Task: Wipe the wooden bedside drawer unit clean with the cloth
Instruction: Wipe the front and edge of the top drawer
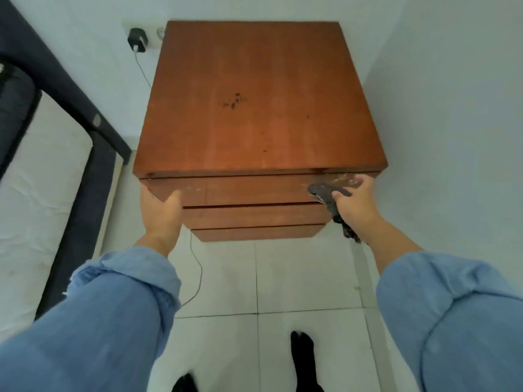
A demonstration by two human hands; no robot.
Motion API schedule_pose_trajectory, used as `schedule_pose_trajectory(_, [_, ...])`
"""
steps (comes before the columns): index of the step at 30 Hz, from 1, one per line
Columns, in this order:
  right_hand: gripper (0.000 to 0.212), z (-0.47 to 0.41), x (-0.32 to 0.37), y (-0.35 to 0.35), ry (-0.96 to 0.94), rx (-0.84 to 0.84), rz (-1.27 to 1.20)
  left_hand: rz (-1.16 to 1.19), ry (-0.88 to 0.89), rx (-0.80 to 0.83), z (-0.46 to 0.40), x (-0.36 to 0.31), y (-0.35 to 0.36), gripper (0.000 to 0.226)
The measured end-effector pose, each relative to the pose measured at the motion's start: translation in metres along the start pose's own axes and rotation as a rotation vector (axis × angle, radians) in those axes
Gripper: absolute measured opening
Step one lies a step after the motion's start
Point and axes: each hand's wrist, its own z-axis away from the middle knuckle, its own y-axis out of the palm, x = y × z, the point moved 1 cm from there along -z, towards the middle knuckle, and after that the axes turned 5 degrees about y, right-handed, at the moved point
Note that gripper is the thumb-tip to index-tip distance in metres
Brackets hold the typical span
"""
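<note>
Drawer unit: the wooden bedside drawer unit is standing straight ahead at twelve o'clock, backed into the corner of the white walls, with the bed off at nine o'clock.
Left hand: my left hand is bracing against the unit's front left corner at about ten o'clock, fingers around the side and thumb on the top drawer front; its grip is loose, clenching nothing, and I judge it is there to steady the unit while the other hand works.
Right hand: my right hand is pressing on the top drawer's right end at about two o'clock, its grip closing around the cloth.
Cloth: the dark cloth is bunching under my thumb, its tail hanging down past my wrist, so a wad meets the wood.
Marks: pale smears are sitting just beside my right fingertips, which is likely why the cloth is placed there; dark specks are waiting mid-top.
Progress: judging by those marks, the top is not yet wiped clean.
Cable: a charger is plugged in at eleven o'clock, its lead trailing down beside the unit to the floor, a snag risk.
</note>
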Motion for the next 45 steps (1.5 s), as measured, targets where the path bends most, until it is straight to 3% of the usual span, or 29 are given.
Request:
schedule_pose_trajectory(3, [0.067, -0.004, -0.007, -0.018, 0.08, -0.057, -0.055, -0.03, 0.034, 0.041, -0.003, 0.003, -0.002, 0.061])
schedule_pose_trajectory(8, [0.075, -0.015, -0.007, -0.034, 0.129, -0.105, -0.18, -0.027, 0.019, 0.045, -0.013, 0.004, -0.003, 0.075])
schedule_pose_trajectory(10, [0.071, -0.02, -0.007, -0.038, 0.107, -0.082, -0.198, -0.029, 0.02, -0.025, -0.016, 0.008, 0.0, 0.067])
schedule_pose_trajectory(14, [0.042, -0.036, -0.008, -0.044, 0.05, -0.021, -0.237, -0.03, 0.04, -0.096, -0.027, 0.012, 0.003, 0.063])
schedule_pose_trajectory(22, [0.076, -0.038, -0.012, -0.037, 0.093, 0.028, -0.258, -0.109, -0.021, -0.14, -0.027, 0.008, 0.004, 0.061])
schedule_pose_trajectory(27, [0.065, -0.022, -0.026, -0.043, 0.118, 0.041, -0.217, -0.172, -0.083, -0.168, -0.01, 0.013, -0.005, 0.073])
schedule_pose_trajectory(32, [0.061, -0.001, -0.041, -0.045, 0.125, 0.011, -0.219, -0.234, -0.073, -0.142, 0.013, 0.019, -0.018, 0.068])
schedule_pose_trajectory(35, [0.069, 0.013, -0.049, -0.043, 0.136, -0.014, -0.197, -0.3, -0.1, -0.162, 0.025, 0.02, -0.024, 0.062])
schedule_pose_trajectory(38, [0.074, 0.025, -0.052, -0.043, 0.134, -0.043, -0.212, -0.56, 0.033, -0.239, 0.037, 0.019, -0.022, 0.065])
schedule_pose_trajectory(40, [0.06, 0.035, -0.047, -0.048, 0.119, -0.05, -0.263, -0.711, 0.203, -0.23, 0.05, 0.015, -0.01, 0.067])
schedule_pose_trajectory(43, [0.029, 0.046, -0.033, -0.063, 0.069, -0.112, -0.354, -0.81, 0.435, -0.031, 0.071, 0.007, 0.019, 0.065])
schedule_pose_trajectory(45, [0.025, 0.048, -0.021, -0.076, 0.007, -0.238, -0.331, -0.866, 0.593, 0.152, 0.084, 0.002, 0.043, 0.062])
